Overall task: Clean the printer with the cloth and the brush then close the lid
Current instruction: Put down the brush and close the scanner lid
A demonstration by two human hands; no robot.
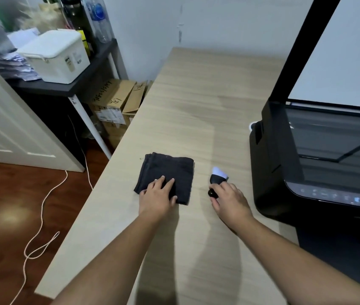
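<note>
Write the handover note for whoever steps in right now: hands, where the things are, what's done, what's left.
Left hand: lying flat on the folded dark cloth, fingers spread, not gripping it.
Right hand: closed around the handle of the brush, which is low at the desk; white bristles point away from the person.
Printer: on the desk to the right, lid raised, scanner glass exposed.
Done: lid is open, both tools are at hand.
Left: no sign of wiping or brushing yet, so clean with cloth and brush, then close the lid.
</note>
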